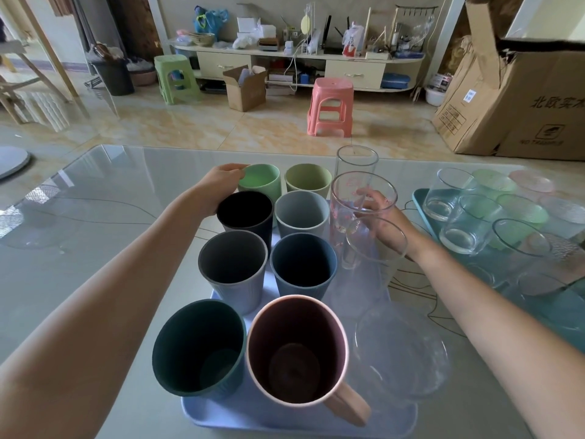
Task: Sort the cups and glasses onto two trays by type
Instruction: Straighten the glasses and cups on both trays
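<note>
A light blue tray [221, 416] in front of me carries several opaque plastic cups: green [261, 182], olive [308, 180], black [245, 213], grey [302, 213], and others nearer me, plus a pink mug [297, 346]. Clear glasses stand along the tray's right side. My left hand [218, 188] grips the green cup at its rim, at the tray's far left corner. My right hand [380, 223] holds a tall clear glass with red print [361, 198]. A teal tray [421, 204] on the right holds several clear glasses [443, 198] and pale tinted ones [493, 185].
The trays sit on a glossy grey table [95, 217]. A taller clear glass [356, 160] stands at the far end of the blue tray. Beyond the table are a pink stool [330, 106], a green stool [174, 77] and large cardboard boxes [522, 99].
</note>
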A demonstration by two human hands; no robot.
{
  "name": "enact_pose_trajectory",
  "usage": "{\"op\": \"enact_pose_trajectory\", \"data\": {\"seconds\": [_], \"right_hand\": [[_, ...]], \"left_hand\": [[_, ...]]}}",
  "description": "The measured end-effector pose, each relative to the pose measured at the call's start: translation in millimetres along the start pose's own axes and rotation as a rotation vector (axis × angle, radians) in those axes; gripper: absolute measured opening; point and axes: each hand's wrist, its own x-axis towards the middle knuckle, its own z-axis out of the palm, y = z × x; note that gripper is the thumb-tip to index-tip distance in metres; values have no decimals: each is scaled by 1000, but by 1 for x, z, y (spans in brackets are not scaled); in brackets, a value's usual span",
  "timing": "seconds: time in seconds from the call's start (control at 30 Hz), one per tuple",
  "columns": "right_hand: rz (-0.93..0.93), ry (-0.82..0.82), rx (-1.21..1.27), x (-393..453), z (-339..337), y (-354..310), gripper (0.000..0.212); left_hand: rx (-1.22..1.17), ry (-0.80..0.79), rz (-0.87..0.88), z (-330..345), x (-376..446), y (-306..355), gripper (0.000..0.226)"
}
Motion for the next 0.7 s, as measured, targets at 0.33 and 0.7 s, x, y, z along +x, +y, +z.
{"op": "enact_pose_trajectory", "data": {"seconds": [0.33, 0.7], "right_hand": [[-9, -28, 50, -2, 1, 1, 48], [34, -31, 34, -7, 4, 7, 62]], "left_hand": [[517, 116, 144, 2, 11, 7, 21], [476, 144, 73, 3, 14, 8, 22]]}}
